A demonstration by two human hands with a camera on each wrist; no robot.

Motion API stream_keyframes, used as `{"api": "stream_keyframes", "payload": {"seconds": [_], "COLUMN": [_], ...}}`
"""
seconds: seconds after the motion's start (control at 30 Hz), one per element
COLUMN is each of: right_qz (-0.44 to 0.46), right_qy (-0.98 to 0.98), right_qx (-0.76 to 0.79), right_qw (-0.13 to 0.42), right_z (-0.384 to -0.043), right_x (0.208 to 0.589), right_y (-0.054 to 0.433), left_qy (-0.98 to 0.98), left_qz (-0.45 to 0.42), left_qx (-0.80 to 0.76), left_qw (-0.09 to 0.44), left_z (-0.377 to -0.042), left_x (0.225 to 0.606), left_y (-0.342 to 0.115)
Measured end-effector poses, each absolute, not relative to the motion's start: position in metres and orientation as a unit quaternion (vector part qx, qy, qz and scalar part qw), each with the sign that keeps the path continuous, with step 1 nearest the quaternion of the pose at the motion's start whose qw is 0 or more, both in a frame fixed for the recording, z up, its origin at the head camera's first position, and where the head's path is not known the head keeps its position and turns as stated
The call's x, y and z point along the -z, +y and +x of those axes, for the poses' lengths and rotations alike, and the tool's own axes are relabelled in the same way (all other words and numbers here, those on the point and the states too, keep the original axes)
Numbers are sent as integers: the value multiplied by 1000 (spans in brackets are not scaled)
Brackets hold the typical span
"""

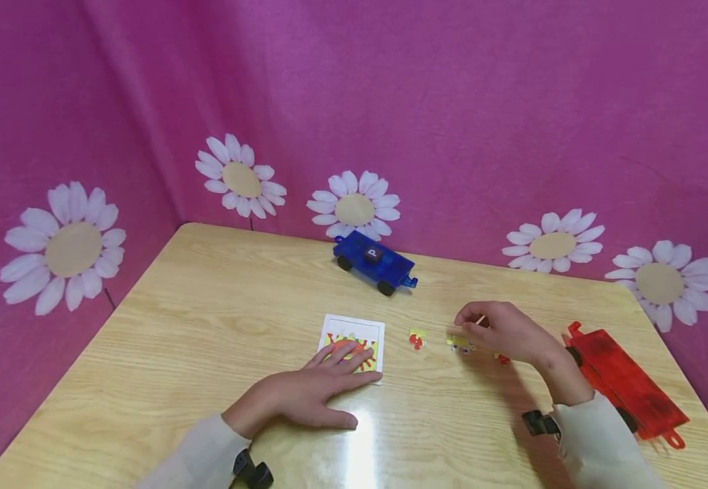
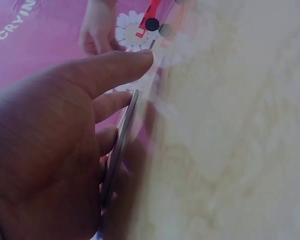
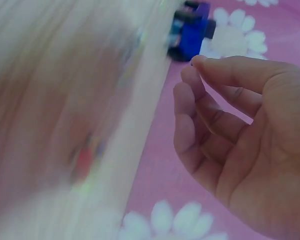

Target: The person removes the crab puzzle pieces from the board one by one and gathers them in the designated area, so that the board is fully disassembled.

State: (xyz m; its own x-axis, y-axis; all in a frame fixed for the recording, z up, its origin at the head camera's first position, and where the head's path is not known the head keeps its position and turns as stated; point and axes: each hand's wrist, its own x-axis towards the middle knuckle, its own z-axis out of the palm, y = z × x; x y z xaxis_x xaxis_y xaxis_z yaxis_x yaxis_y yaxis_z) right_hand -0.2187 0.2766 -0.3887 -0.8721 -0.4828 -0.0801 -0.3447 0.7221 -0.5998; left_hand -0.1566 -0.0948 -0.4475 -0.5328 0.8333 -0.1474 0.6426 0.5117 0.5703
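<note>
My left hand (image 1: 323, 392) rests with spread fingers on a small puzzle board (image 1: 351, 319) with a white border. The board has a yellow and orange-red picture, partly hidden under the fingers. In the left wrist view, the board's thin edge (image 2: 121, 145) shows along the fingers. My right hand (image 1: 507, 333) is raised over the table, fingers loosely bent and thumb near the index fingertip; no held piece shows. Below and around it lie loose puzzle pieces: a red and yellow one (image 1: 417, 339), a yellow and purple one (image 1: 461, 343) and a red one (image 1: 502, 359) partly hidden by the hand.
A blue toy wagon (image 1: 374, 261) with a dark block marked P (image 1: 373, 254) stands toward the table's back edge. A red toy wagon (image 1: 626, 380) is at the right, close beside my right forearm. Pink cloth (image 1: 427, 122) with white daisies surrounds the wooden table (image 1: 219, 305).
</note>
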Motion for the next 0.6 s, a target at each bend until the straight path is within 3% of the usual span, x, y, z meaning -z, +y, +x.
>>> {"api": "stream_keyframes", "payload": {"seconds": [0.33, 0.6], "right_qz": [-284, -343], "right_qy": [903, 876], "right_qx": [299, 307], "right_qw": [122, 147], "right_z": [-228, -236], "right_x": [386, 395], "right_y": [214, 168], "left_qy": [867, 878], "left_qz": [448, 421], "left_qx": [-171, -174], "left_qw": [133, 148], "left_z": [-147, -130], "left_x": [439, 432], "left_y": [-90, -88]}}
